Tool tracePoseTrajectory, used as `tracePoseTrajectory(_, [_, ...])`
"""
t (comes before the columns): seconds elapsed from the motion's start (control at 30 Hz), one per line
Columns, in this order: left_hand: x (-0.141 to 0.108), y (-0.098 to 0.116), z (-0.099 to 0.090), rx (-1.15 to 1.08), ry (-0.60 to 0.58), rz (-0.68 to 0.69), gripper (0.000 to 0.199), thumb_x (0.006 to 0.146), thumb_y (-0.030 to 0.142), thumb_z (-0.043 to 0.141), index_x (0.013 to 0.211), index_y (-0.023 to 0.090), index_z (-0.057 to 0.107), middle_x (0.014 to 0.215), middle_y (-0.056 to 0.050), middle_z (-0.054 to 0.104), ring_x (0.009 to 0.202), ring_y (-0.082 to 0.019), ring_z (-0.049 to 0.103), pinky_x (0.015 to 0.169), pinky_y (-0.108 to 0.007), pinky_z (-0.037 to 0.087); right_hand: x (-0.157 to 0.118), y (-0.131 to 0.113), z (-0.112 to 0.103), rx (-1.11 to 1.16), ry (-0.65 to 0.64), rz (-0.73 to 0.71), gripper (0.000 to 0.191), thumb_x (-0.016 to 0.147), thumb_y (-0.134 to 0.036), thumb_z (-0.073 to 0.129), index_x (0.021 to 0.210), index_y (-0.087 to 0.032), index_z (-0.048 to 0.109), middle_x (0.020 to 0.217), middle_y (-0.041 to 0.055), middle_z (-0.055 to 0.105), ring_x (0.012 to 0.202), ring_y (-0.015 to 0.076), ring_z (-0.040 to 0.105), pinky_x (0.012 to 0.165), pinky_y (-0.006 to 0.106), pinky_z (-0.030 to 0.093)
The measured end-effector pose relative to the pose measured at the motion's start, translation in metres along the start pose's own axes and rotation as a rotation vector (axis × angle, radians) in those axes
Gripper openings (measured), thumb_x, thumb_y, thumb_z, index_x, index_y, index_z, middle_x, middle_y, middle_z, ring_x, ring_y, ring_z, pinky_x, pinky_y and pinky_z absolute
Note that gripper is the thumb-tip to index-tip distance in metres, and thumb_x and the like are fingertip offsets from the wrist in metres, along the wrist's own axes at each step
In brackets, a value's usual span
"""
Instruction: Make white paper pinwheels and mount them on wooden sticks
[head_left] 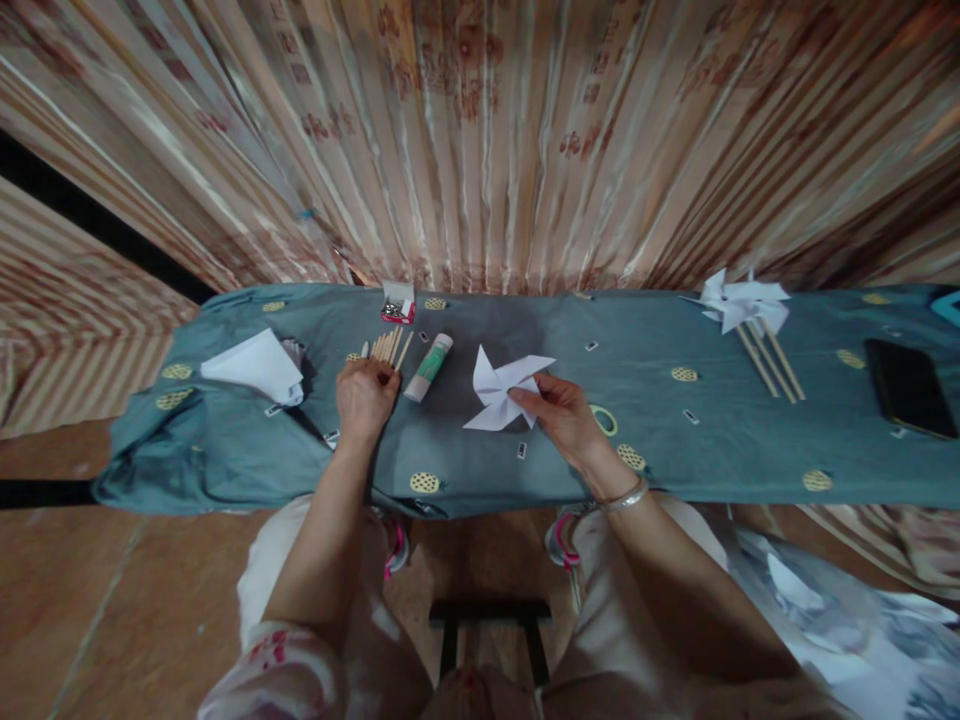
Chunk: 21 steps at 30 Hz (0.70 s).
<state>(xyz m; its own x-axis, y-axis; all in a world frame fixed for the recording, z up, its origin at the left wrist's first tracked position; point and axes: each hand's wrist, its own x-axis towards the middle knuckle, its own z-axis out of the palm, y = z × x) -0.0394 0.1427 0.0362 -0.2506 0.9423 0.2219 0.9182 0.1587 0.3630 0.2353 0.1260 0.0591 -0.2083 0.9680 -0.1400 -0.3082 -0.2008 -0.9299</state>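
Note:
My right hand [564, 418] pinches a white paper pinwheel [501, 386] between thumb and fingers, a little above the cloth. Over to the left, my left hand [365, 400] is closed at the near ends of several thin wooden sticks [386, 347] lying side by side; its fingertips are partly hidden. A glue stick [429, 368] with a green label lies between the two hands. Behind the sticks stands a small open red and white box [398, 304] with shiny metal bits inside. Part of a pale green ring, like a scissor handle [604, 420], shows beside my right wrist.
The narrow table wears a green-grey cloth [525, 470] with pineapple prints. Folded white paper [251, 368] lies at the left. Finished pinwheels on sticks [744, 304] and a dark phone [910, 387] lie at the right. A striped curtain [480, 150] hangs right behind the table.

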Motion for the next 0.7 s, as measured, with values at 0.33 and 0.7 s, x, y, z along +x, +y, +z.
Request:
tracePoseTrajectory(0.33, [-0.042, 0.032, -0.032, -0.975, 0.107, -0.257, 0.02, 0.071, 0.039, 0.067, 0.075, 0.019, 0.065, 0.062, 0.001, 0.062, 0.054, -0.014, 0.059, 0.056, -0.026, 0.048, -0.004, -0.003, -0.004, -0.066, -0.039, -0.047, 0.031, 0.06, -0.045, 0.09, 0.073, -0.021, 0.075, 0.075, -0.0001, 0.075, 0.069, 0.0144, 0.065, 0.071, 0.029, 0.053])
tracePoseTrajectory(0.7, [-0.195, 0.088, -0.006, -1.512, -0.373, -0.932, 0.048, 0.048, 0.046, 0.092, 0.072, 0.013, 0.068, 0.061, 0.001, 0.06, 0.043, -0.002, 0.036, 0.04, -0.016, 0.02, -0.063, -0.003, -0.017, -0.558, -0.373, -0.058, 0.013, 0.085, -0.031, 0.072, 0.092, -0.021, 0.076, 0.087, 0.0012, 0.077, 0.08, 0.0153, 0.07, 0.073, 0.025, 0.052])
